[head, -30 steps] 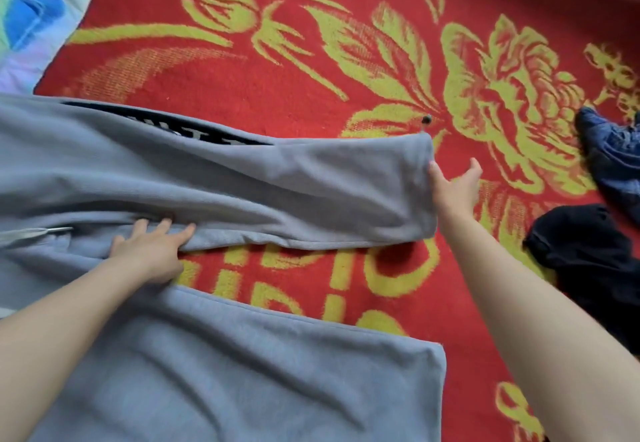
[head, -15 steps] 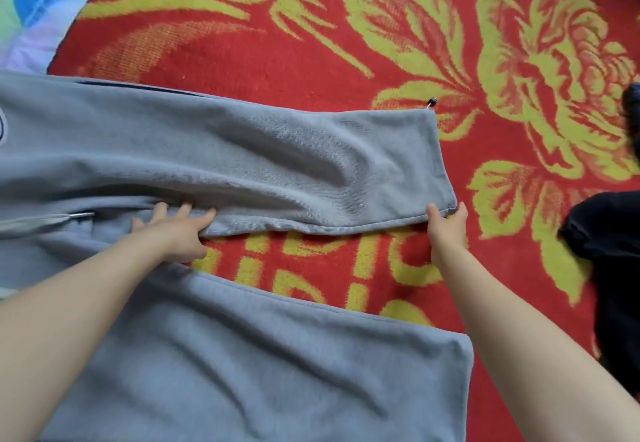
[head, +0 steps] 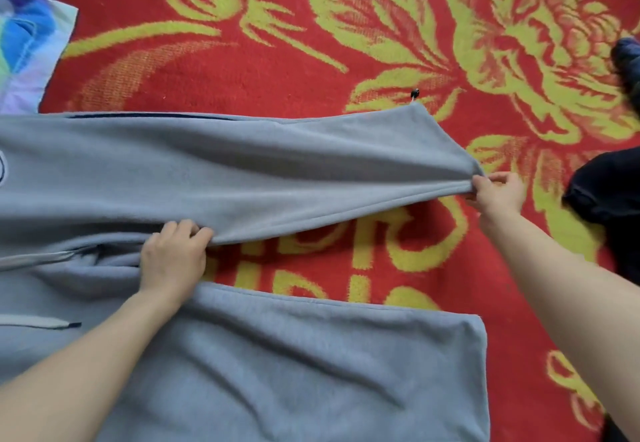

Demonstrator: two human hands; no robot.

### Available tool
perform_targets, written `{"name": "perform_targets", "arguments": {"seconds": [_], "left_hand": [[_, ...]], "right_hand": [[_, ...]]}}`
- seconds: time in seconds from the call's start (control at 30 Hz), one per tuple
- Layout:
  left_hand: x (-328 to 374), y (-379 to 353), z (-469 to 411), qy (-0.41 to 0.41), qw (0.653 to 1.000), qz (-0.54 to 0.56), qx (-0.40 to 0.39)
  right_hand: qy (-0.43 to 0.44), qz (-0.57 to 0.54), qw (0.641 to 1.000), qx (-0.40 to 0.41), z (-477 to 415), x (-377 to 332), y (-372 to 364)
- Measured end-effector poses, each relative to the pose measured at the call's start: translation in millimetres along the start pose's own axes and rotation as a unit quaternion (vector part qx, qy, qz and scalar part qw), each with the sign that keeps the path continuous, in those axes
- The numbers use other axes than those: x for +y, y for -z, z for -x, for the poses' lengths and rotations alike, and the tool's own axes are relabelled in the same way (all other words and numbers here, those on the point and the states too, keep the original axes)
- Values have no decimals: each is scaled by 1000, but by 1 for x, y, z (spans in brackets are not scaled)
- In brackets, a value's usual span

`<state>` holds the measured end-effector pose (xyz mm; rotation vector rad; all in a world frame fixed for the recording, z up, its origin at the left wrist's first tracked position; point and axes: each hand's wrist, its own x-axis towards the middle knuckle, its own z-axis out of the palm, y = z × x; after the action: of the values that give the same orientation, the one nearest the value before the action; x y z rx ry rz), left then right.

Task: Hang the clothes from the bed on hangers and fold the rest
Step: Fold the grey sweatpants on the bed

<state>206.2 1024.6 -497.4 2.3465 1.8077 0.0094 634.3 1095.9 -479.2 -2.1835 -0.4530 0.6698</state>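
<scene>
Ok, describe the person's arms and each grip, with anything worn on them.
The left arm and right arm are bare, with no sleeve in view. The left grip and right grip are ungloved hands; no ring, watch or bracelet shows.

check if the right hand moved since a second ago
Yes: the right hand came toward the person, closer to the yellow lettering, now pinching the cuff's near corner.

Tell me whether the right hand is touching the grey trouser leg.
Touching. Head view shows the right hand pinching the grey trouser leg at its hem corner.
</scene>
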Motion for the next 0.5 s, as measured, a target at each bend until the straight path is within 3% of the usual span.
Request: {"name": "perform_targets", "arguments": {"seconds": [0.1,0.17,0.27,0.33,0.4,0.5], "left_hand": [[19,1,10,-84,996,0,-9],[31,-2,22,-124,991,-31,-42],[47,-9,40,-77,988,-31,-128],[52,-8,50,-39,989,-39,-138],[54,-3,59,-16,990,-45,-132],[48,4,74,26,991,-34,-124]], "right_hand": [[0,48,998,34,-18,2,30],[-19,142,989,18,-22,16,49],[-24,349,936,-40,-9,39,55],[52,433,898,-65,22,41,44],[160,455,866,-133,63,44,28],[300,481,788,-239,129,58,3]]}}
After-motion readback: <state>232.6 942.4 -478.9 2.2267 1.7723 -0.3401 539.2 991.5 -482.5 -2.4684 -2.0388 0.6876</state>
